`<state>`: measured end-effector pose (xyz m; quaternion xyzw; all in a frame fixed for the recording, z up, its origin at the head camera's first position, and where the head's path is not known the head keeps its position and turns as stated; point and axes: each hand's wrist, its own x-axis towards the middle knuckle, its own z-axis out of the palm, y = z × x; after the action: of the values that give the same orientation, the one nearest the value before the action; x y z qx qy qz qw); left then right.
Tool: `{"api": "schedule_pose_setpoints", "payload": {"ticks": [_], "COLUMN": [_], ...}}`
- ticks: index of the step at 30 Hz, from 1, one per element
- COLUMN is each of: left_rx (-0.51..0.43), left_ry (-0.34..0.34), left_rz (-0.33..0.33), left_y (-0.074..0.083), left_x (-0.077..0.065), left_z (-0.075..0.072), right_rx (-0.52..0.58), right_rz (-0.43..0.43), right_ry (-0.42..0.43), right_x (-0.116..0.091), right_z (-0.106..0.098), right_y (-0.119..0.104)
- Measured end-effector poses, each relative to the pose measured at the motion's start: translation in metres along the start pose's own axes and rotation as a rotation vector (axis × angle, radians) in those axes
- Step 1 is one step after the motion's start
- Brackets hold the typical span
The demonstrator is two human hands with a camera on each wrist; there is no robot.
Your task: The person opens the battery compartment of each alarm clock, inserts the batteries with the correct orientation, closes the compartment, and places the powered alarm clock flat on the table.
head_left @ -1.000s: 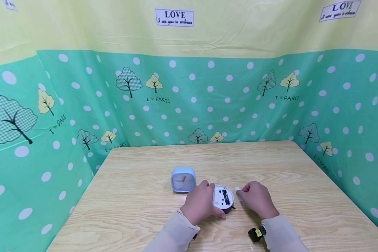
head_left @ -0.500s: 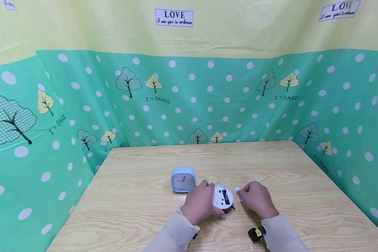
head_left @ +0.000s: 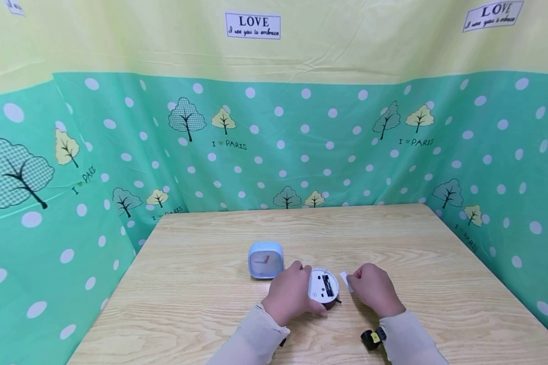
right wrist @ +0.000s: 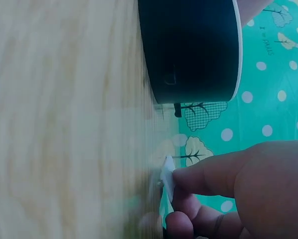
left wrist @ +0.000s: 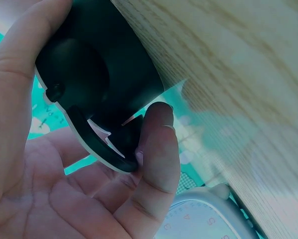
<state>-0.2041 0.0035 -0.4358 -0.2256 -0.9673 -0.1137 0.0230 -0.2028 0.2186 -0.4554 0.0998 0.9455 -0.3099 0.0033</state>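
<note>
My left hand (head_left: 291, 293) grips the left side of a round alarm clock (head_left: 317, 291), which lies with its white back up. On that back shows a dark rectangular battery compartment (head_left: 328, 286) with light markings in it. The clock's black side (left wrist: 124, 59) fills the top of the left wrist view, fingers and thumb curled around it. To the right, my right hand (head_left: 375, 288) pinches a small white flat piece (head_left: 345, 279), apart from the clock. Thumb and finger hold it close to the tabletop in the right wrist view; part of it is hidden by them.
A light blue square clock (head_left: 266, 260) stands behind my left hand, its face toward me. The wooden table (head_left: 201, 294) spreads around both hands. A green and yellow curtain (head_left: 278, 137) hangs behind the table and along both sides.
The small white piece has tilted a little in my right fingers, and the right hand has turned slightly. The left hand and the round alarm clock have stayed put.
</note>
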Motion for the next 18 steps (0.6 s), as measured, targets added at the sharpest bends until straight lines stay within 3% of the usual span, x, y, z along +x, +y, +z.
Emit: {"api": "schedule_pose_setpoints", "payload": {"ticks": [18], "left_rx": [-0.007], "left_ry": [-0.012], "left_rz": [-0.011], "left_y": [0.0017], "left_x": [-0.0002], "left_z": [-0.0023], "right_rx": [-0.007], "right_rz": [-0.027], "right_ry": [-0.041], "right_x": [-0.0076], "right_z": [-0.0068], "right_y": [-0.0077]}}
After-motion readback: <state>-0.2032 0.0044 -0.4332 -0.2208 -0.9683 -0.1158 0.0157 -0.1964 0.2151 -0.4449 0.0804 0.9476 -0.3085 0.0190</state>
